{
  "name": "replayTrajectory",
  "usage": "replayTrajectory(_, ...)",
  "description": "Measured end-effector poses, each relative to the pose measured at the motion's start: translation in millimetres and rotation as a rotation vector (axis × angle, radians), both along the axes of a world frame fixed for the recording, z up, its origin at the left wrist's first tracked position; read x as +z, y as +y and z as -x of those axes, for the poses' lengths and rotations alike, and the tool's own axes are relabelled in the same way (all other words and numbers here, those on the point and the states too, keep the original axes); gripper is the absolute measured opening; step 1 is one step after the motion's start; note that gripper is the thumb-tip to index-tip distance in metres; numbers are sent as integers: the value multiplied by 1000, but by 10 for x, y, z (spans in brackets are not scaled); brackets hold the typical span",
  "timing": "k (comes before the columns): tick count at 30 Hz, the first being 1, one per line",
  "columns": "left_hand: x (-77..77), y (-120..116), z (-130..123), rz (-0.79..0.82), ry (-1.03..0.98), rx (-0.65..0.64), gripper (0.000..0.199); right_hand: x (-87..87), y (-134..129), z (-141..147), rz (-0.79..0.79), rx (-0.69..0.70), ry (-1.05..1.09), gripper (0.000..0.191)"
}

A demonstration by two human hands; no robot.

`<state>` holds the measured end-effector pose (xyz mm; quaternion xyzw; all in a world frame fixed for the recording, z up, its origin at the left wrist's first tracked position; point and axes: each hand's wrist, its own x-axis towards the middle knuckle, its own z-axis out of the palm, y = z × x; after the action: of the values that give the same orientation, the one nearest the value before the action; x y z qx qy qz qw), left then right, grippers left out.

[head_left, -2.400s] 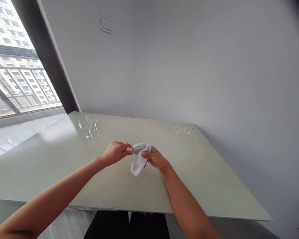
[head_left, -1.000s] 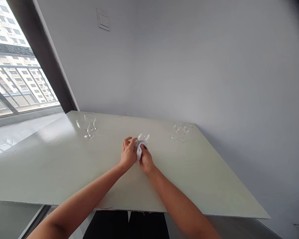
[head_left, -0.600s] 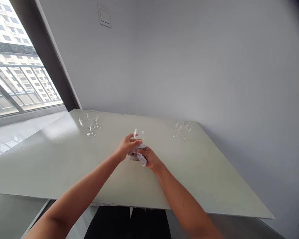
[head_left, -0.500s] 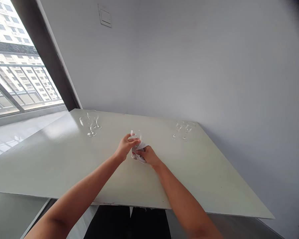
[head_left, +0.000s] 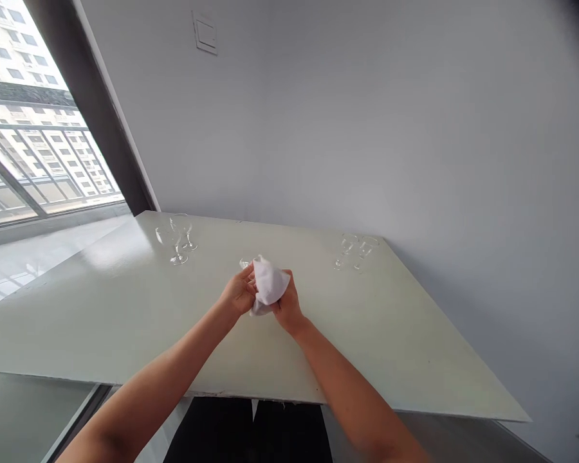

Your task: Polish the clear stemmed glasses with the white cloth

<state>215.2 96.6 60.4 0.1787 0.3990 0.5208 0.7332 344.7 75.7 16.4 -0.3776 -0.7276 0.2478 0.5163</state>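
Note:
A white cloth (head_left: 271, 283) bunches up between my two hands over the middle of the table. My left hand (head_left: 240, 290) is curled round a clear wine glass (head_left: 244, 263), of which only a small piece shows past the fingers; cloth and hand hide the rest. On the other side, my right hand (head_left: 288, 303) is closed on the cloth, with its fingertips partly covered by the fabric.
Two stemmed glasses (head_left: 178, 258) stand close together at the table's far left. Another pair of stemmed glasses (head_left: 364, 249) is at the far right, near the wall (head_left: 415, 161). The pale table (head_left: 376, 347) has its near edge at my legs.
The glass, upright with its bowl showing before, is now tilted and mostly hidden. The cloth has come up over it, and my right hand has turned and risen slightly.

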Motion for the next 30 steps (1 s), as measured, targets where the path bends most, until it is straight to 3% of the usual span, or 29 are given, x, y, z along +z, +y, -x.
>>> replayTrajectory(3,23,-77,-166,136,-298,49,18,-33,5,13,70,-108,282,33)
replayTrajectory(6,54,-34,-229,71,-356,230,18,-95,62,28,177,-182,395,40)
replayTrajectory(8,98,28,-188,-96,-262,353,20,-127,117,16,217,-162,230,42)
replayTrajectory(11,199,86,-53,-443,7,489,33,-100,181,-63,271,-126,-237,36)
replayTrajectory(13,252,73,11,-621,237,530,44,-17,192,-137,286,-234,-409,30)
replayTrajectory(16,224,-7,-48,-747,526,445,56,134,158,-204,183,-422,-355,30)
replayTrajectory(19,87,-95,-259,-793,677,239,57,191,125,-191,107,-405,-383,28)
replayTrajectory(23,-22,-134,-408,-927,1058,9,67,119,250,-265,245,-448,-532,20)
replayTrajectory(27,-43,-79,-159,-1026,1407,44,60,77,585,-657,417,-642,-515,26)
replayTrajectory(30,-189,-34,113,-997,1529,152,45,49,845,-997,495,-734,-502,24)
